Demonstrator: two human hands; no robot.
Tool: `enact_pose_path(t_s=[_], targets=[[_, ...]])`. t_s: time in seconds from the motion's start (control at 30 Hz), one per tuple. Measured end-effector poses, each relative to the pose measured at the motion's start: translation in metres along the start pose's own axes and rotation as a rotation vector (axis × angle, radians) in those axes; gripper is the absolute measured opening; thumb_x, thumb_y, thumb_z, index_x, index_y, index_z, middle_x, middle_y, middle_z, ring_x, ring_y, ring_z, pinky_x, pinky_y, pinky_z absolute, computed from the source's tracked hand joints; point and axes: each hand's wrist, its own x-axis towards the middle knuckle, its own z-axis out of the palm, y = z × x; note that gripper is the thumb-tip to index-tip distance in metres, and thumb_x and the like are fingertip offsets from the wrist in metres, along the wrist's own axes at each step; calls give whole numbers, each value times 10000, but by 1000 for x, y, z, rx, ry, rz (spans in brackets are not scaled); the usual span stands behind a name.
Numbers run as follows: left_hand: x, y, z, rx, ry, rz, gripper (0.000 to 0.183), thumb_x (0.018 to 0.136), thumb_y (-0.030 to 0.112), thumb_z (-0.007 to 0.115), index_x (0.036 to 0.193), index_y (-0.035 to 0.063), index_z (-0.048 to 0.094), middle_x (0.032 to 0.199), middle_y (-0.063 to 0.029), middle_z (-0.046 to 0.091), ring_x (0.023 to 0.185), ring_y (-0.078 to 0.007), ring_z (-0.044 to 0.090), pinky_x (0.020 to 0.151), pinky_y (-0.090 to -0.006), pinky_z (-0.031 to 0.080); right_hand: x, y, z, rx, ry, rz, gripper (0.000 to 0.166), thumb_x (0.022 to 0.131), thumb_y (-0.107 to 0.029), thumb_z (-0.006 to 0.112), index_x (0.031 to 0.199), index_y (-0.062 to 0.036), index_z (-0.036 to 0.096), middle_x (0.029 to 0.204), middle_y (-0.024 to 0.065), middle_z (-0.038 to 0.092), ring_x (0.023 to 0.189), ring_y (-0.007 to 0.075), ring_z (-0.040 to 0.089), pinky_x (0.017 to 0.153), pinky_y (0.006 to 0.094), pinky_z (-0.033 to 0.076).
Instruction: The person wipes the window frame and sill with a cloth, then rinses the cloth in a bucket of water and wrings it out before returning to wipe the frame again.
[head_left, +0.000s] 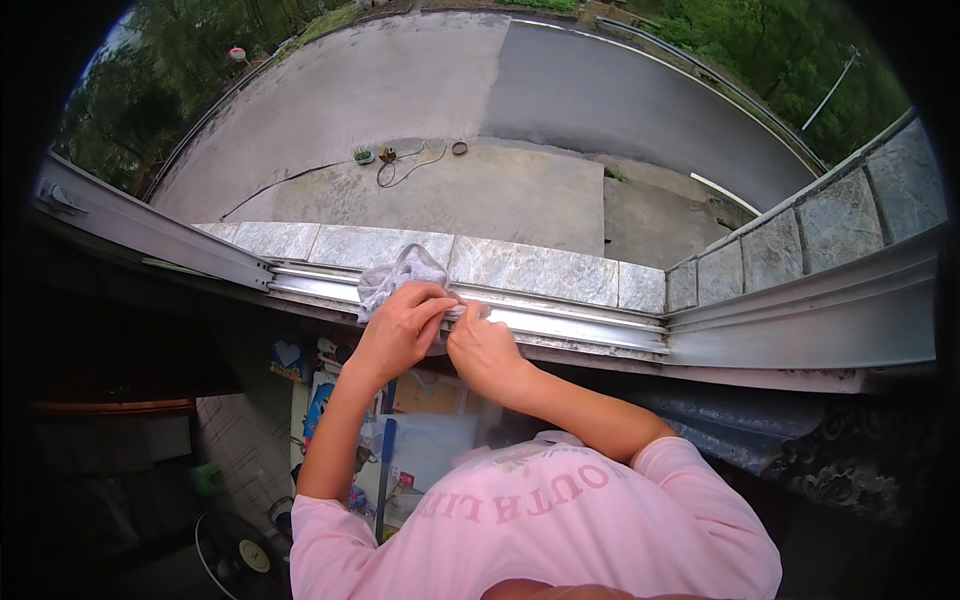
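Note:
A grey cloth (405, 274) lies bunched over the metal window track (562, 325) and the edge of the tiled outer sill (525, 266). My left hand (401, 326) grips the cloth, its thumb and index finger pinched together at the cloth's right side. Close beside it, my right hand (482, 345) is curled with its fingertips on a thin end of the cloth, just above the track. The two hands nearly touch. The fingers partly hide the cloth between them.
A metal window frame (157, 225) runs along the left, another frame part (810, 307) along the right beside a tiled side wall (836, 210). Below the sill are a cluttered surface with a plastic bag (427, 450) and a fan (244, 551). Outside lie concrete paving and a road (615, 97).

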Motion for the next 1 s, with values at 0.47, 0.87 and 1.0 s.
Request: enact_pose_path(t_s=[0.47, 0.87, 1.0], targets=[[-7, -24, -19, 435, 47, -673, 741, 883, 684, 584, 1058, -36, 611, 959, -272, 689, 980, -434, 629, 867, -518, 459, -6, -3, -24, 313, 19, 184, 512, 969, -425, 596, 899, 80, 641, 890, 258, 641, 777, 405, 679, 618, 483, 545], [-5, -24, -21, 497, -60, -627, 799, 865, 727, 559, 1012, -57, 602, 897, -253, 689, 983, -397, 611, 944, -489, 370, 3, -7, -4, 96, 65, 91, 434, 992, -311, 542, 898, 96, 661, 896, 288, 630, 733, 348, 678, 485, 374, 539], [2, -24, -26, 439, -105, -630, 860, 847, 737, 575, 1128, -75, 584, 955, -266, 692, 1020, -404, 598, 957, -489, 372, 8, -24, 4, -52, 197, 157, 449, 1001, -343, 541, 921, 93, 614, 844, 259, 605, 637, 303, 669, 432, 356, 503]])
